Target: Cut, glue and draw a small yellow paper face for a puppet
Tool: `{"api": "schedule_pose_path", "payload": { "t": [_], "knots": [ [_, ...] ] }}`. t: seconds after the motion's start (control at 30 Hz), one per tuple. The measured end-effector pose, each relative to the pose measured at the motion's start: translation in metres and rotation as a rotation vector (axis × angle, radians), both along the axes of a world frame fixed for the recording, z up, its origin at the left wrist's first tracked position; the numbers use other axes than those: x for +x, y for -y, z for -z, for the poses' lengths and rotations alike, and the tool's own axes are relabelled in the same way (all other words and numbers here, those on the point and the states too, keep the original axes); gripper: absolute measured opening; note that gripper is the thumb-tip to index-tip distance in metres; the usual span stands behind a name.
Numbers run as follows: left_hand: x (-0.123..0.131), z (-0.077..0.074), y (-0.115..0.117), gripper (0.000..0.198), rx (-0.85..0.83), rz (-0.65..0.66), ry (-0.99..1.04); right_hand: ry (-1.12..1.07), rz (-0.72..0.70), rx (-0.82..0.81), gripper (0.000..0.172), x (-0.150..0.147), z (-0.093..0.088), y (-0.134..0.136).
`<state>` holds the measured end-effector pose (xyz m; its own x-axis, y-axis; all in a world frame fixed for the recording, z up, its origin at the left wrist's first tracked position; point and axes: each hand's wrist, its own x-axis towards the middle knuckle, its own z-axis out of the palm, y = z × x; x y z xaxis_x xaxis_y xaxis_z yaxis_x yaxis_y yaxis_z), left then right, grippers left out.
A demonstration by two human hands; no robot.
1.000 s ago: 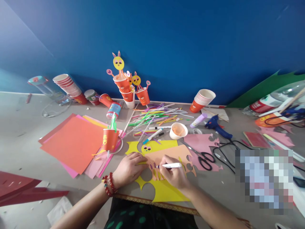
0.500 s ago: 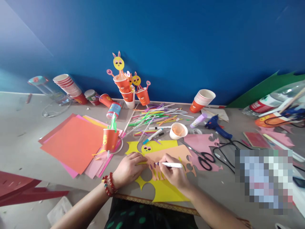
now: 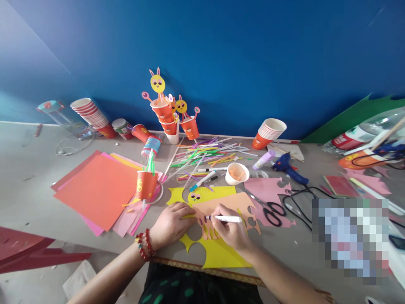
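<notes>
Head view, and it's pen on paper: the right hand (image 3: 232,230) is closed in a writing grip around a slim white marker pen (image 3: 226,219), its tip pointing left and touching the peach paper cutout with scalloped edges (image 3: 223,206), just beside the purple marks already there. The left hand (image 3: 172,223) lies flat with fingers loosely spread, gripping nothing, pinning the cutout's left end against the yellow paper sheet with round holes cut out (image 3: 221,253) at the desk's (image 3: 31,181) near edge. Detail drawing is the step in hand, I'd say, and the next stroke calls for a steady tip and a firm press so the thin paper doesn't slide. Around them: black-handled scissors (image 3: 272,210) just right of the cutout on a pink paper scrap (image 3: 265,188), an orange paper cup stuffed with straws (image 3: 146,185) to the left beside a stack of orange and pink card sheets (image 3: 98,190), a small white cup (image 3: 236,174) and a scatter of coloured straws (image 3: 202,154) behind, and a blue glue gun (image 3: 286,164) with its black cord trailing; nothing crowds the pen itself
</notes>
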<state>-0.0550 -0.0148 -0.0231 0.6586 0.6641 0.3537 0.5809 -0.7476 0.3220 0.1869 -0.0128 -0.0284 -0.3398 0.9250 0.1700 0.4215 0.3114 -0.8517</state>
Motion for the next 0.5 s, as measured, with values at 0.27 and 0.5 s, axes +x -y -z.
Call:
{"api": "schedule_pose_path", "payload": {
  "t": [0.27,0.5],
  "knots": [
    [-0.0001,-0.0007,0.0005,0.028,-0.013,0.010,0.014,-0.026,-0.020,-0.005,0.023,-0.0001,-0.0022,0.0000],
    [-0.0001,0.0005,0.0004,0.028,-0.012,0.010,0.016,0.001,-0.007,0.008,0.022,-0.0001,0.0010,0.0001]
  ]
}}
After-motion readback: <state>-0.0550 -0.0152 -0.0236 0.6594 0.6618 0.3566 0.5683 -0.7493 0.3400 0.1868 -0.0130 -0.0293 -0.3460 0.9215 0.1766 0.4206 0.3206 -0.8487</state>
